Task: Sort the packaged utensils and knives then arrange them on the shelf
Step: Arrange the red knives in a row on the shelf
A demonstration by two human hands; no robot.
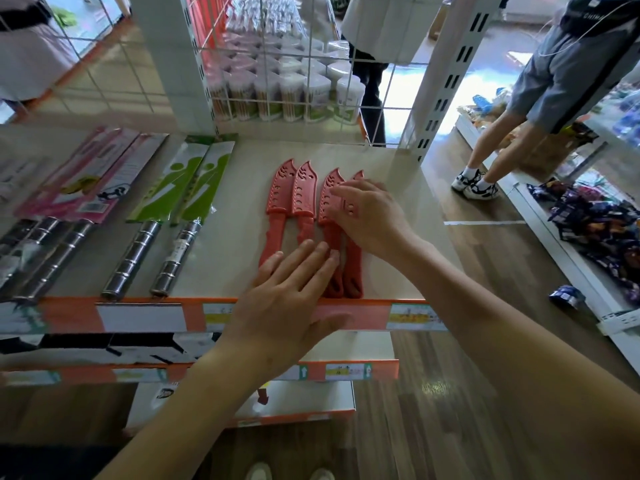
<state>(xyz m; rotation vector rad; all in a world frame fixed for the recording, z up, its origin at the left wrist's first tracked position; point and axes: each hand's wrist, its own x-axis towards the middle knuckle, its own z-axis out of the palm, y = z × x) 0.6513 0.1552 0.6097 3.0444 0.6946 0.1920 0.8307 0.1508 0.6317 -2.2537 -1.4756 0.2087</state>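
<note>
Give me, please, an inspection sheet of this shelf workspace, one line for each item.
Surface: pale shelf with an orange front edge.
Job's things: four red knives in sheaths, side by side; two green packs and some pink packs to their left, steel handles toward the front.
Clutter: nothing seen.
Grippers: left hand flat on the red handles; right hand flat on the two rightmost sheaths.
Cables: thin white cord on a bystander.
Surroundings: wire grid behind, jars beyond it; packets lower down at right.
</note>
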